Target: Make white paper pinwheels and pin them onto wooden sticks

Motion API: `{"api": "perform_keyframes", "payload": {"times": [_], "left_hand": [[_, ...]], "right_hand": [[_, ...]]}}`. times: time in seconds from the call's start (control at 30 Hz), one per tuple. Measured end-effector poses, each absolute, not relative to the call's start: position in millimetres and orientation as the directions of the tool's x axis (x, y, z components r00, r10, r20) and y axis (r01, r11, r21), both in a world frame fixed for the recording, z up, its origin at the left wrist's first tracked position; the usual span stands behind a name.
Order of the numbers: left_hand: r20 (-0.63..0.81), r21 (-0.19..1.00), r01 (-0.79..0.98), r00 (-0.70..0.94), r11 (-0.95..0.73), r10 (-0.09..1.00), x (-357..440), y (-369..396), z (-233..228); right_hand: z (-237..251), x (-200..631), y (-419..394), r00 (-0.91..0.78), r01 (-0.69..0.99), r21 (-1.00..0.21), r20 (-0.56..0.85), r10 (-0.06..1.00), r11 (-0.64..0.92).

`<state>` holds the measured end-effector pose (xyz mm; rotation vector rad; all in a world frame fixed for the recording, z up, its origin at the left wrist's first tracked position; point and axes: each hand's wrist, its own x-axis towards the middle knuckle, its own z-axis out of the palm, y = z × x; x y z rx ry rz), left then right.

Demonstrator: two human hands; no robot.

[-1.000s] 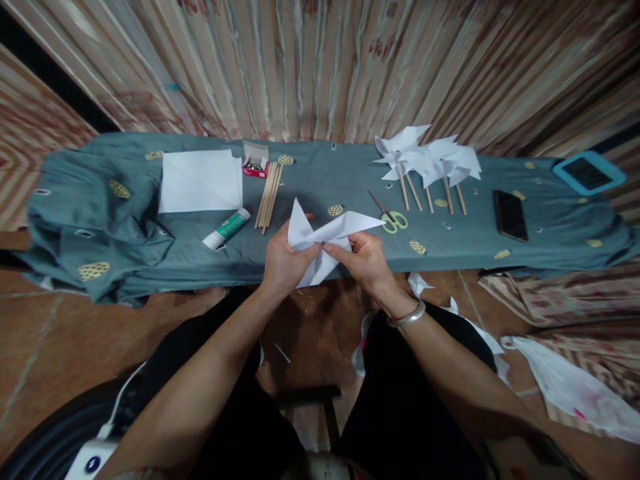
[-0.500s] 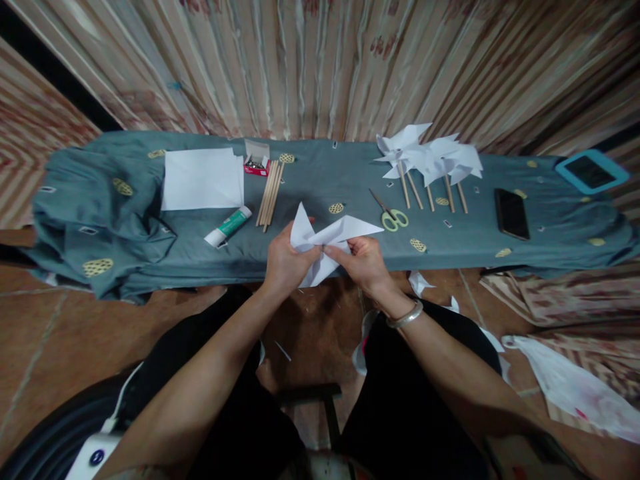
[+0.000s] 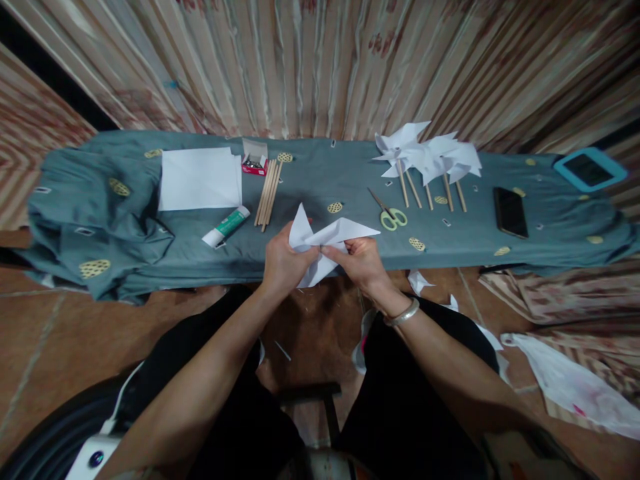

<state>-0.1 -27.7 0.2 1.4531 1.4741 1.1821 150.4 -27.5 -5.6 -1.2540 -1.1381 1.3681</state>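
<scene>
The person is holding a white folded paper (image 3: 327, 243) in the air, just in front of the near edge of the table (image 3: 310, 250). The left hand (image 3: 284, 261) is closing around the left part of the paper, with the thumb pressing near its middle. The right hand (image 3: 361, 261) is pinching the paper near the centre between thumb and fingertips, while one pointed flap is sticking out to the right above it. The shape is looking like the finished paper pinwheels (image 3: 430, 160) that are lying on sticks farther right on the table.

To do this step well, I think both hands should be keeping the gathered corners exactly on the centre, with light pressure, so the flaps are staying curved and not creased. The left hand should be staying firm while the right one is adjusting.

On the table, the glue tube (image 3: 227, 227), the wooden sticks (image 3: 267, 193), the small box of pins (image 3: 254, 160) and the scissors (image 3: 390, 215) are lying within reach.
</scene>
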Motion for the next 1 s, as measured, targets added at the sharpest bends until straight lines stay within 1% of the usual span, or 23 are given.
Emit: {"api": "perform_keyframes", "payload": {"times": [0.27, 0.7, 0.83, 1.0], "left_hand": [[0.085, 0.937, 0.346, -0.085, -0.05, 0.993, 0.6, -28.1, 3.6], [0.066, 0.931, 0.363, -0.085, -0.031, 0.994, 2.6, -28.2, 2.6], [0.074, 0.938, 0.345, -0.08, -0.042, 0.994, 2.9, -27.7, 0.4], [0.067, 0.946, 0.322, -0.093, -0.033, 0.993, 1.7, -25.6, 0.2]], "right_hand": [[-7.3, 149.9, -27.4, -0.038, -0.021, -0.989, -0.147, 0.988, -0.148], [-6.7, 151.0, -27.5, -0.044, -0.028, -0.984, -0.177, 0.983, -0.179], [-7.9, 151.4, -27.8, -0.049, -0.047, -0.983, -0.173, 0.984, -0.175], [-8.4, 151.3, -25.8, -0.056, -0.053, -0.989, -0.135, 0.989, -0.138]]}}
